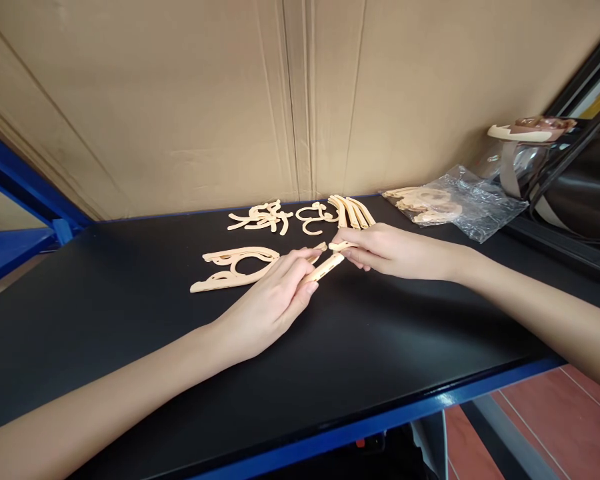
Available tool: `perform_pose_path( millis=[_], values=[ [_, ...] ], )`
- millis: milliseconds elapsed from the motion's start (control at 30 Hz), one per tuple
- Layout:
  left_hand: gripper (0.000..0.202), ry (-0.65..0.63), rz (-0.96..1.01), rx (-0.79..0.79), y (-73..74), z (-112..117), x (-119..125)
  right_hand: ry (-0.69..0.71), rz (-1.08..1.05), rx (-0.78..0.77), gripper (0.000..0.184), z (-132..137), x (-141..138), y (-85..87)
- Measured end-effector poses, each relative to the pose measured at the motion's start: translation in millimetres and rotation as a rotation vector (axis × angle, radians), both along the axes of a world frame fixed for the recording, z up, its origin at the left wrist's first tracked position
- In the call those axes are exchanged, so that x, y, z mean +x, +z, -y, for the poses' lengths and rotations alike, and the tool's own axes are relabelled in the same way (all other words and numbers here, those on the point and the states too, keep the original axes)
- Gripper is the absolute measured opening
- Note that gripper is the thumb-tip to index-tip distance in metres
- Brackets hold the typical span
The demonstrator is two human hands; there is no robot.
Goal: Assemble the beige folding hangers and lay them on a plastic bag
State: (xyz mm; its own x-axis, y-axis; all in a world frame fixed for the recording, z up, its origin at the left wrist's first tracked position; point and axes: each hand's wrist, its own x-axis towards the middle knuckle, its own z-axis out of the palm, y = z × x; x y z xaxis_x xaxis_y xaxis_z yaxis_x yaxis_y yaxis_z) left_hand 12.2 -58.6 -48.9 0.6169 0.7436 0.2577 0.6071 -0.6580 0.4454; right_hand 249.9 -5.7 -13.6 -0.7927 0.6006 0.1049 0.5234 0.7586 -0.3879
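My left grip was closed around a slotted beige strip, thumb on the near side and fingers over the top, with the strip's far end poking out up and to the right. My right grip was pinched on a small beige piece, held right at that far end; I could not tell whether the two parts were joined or only met there. Both were held over the black bench, around its middle.

Just beyond and to the left of my left grip lay a flat pair of beige arms with a rounded opening between them, partly hidden by my fingers. Farther back, near the tan panel, sat a loose heap of small beige pieces; to its right came some curved beige hooks, then a row of curved beige bars lying side by side, just behind my right grip. Farther right, a clear plastic bag lay with more beige parts inside, near a dark brown bag at the right edge.
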Motion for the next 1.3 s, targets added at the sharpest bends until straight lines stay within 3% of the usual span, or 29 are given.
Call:
perform_pose_path(
  millis=[200,467,700,1033,1300],
  values=[
    [0.023,0.04,0.059,-0.052,2.1,1.2,0.8,-0.028,-0.076,0.088,0.026,6.1,-1.3,3.5],
    [0.019,0.053,0.054,-0.015,0.0,2.0,1.8,-0.118,-0.114,0.074,0.036,10.7,-2.3,3.9],
    [0.018,0.048,0.041,-0.015,-2.2,0.9,2.1,-0.068,-0.058,0.098,0.041,7.2,-3.6,0.1],
    [0.018,0.03,-0.002,0.023,-1.9,1.9,-1.0,-0.041,-0.073,0.425,0.043,5.4,-3.6,-19.7],
    [0.019,-0.007,-0.016,0.015,-1.1,0.9,-2.5,0.023,0.001,0.61,0.044,2.1,-1.0,-25.1]
  ],
)
